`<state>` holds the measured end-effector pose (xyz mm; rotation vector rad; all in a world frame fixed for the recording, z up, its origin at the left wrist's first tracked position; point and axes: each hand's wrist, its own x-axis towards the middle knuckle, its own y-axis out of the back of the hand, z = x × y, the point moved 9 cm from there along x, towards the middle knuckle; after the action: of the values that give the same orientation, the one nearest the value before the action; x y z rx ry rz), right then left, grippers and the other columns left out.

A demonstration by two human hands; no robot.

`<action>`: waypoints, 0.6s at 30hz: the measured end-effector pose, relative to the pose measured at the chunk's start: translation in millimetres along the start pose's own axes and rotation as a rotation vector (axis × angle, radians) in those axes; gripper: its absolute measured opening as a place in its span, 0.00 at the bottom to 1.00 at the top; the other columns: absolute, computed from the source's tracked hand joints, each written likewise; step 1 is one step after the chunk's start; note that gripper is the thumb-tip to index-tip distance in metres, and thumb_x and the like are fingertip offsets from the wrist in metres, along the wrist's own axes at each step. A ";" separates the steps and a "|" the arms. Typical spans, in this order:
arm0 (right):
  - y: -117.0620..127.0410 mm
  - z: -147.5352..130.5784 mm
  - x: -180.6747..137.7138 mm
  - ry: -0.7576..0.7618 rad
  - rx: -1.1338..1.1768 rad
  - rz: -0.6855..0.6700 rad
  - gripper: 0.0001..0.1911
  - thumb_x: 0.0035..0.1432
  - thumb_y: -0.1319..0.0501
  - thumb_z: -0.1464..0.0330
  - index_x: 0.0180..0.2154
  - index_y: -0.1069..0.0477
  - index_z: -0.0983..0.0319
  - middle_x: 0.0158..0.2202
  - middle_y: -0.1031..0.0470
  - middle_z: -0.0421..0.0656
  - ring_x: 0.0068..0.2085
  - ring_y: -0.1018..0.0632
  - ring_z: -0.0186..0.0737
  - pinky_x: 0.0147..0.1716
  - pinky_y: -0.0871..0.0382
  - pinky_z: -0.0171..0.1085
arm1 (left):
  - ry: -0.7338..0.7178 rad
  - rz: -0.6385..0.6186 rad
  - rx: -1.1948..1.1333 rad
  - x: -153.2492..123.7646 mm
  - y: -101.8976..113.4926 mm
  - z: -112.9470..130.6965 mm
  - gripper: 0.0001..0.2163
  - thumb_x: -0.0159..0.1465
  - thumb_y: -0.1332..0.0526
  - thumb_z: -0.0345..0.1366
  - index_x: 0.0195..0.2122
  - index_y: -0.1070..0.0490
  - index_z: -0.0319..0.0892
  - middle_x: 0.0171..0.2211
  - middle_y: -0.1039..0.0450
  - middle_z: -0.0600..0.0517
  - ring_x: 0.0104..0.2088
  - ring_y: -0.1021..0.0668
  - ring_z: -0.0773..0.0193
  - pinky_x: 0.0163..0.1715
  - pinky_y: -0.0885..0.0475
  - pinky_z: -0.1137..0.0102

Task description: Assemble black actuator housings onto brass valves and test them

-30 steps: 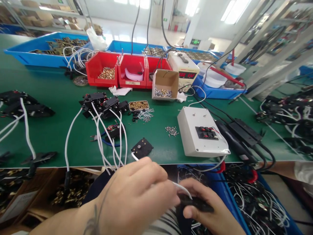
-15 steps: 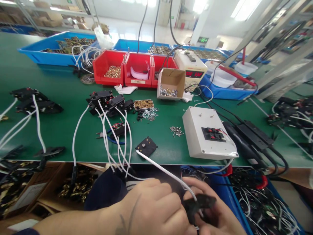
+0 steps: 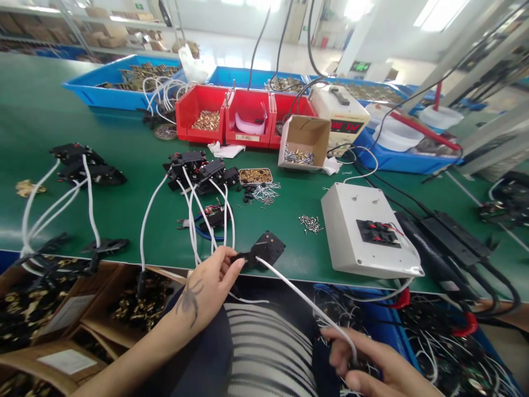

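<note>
My left hand (image 3: 209, 284) is closed, with thumb and fingers pinching a small black plastic piece (image 3: 247, 258). That piece lies against a flat black housing (image 3: 269, 248) with small brass-coloured dots, resting near the bench's front edge. A white cable (image 3: 303, 298) runs from the housing down to my right hand (image 3: 367, 358). The fingers of my right hand curl around the cable's lower end, where a dark part is mostly hidden. Left of the housing, several black units (image 3: 202, 171) with white cables are piled on the bench.
A grey switch box (image 3: 343, 242) and a pile of small screws (image 3: 309, 223) sit to the right. Behind stand red bins (image 3: 201, 136), a cardboard box (image 3: 303, 138) and a power supply (image 3: 345, 113). Cartons (image 3: 66, 309) and a blue crate (image 3: 392, 331) are below the edge.
My left hand has moved up and left, away from my right hand, to the black housing, and now pinches a black piece there. My right hand has shifted slightly right. The view has shifted too.
</note>
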<state>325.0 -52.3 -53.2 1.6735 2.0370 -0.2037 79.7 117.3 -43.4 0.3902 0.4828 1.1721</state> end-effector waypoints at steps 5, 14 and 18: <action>-23.0 -44.8 50.4 0.183 0.241 -0.012 0.32 0.63 0.35 0.43 0.55 0.28 0.62 0.35 0.26 0.44 0.33 0.25 0.39 0.34 0.30 0.34 | -0.076 -0.078 -0.040 3.7 -6.6 12.1 0.12 0.68 0.46 0.46 0.41 0.30 0.44 0.31 0.25 0.53 0.30 0.22 0.61 0.34 0.27 0.67; -13.4 -40.6 99.2 0.165 0.244 0.386 0.34 0.58 0.37 0.39 0.38 0.31 0.65 0.29 0.27 0.45 0.27 0.25 0.40 0.27 0.30 0.34 | -0.278 -0.077 -0.015 30.8 -10.9 48.2 0.10 0.66 0.40 0.43 0.40 0.28 0.42 0.35 0.30 0.52 0.34 0.25 0.62 0.37 0.26 0.67; -7.6 -29.3 101.7 0.161 0.243 0.541 0.30 0.56 0.32 0.44 0.39 0.34 0.64 0.31 0.27 0.43 0.26 0.24 0.39 0.25 0.30 0.33 | -0.273 -0.194 -0.155 43.4 -30.4 51.1 0.09 0.68 0.43 0.42 0.43 0.31 0.44 0.45 0.26 0.49 0.45 0.22 0.59 0.48 0.26 0.62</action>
<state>296.8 47.4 -76.0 2.3897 1.6317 -0.1357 144.7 145.6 -23.6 0.3548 0.1858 0.9435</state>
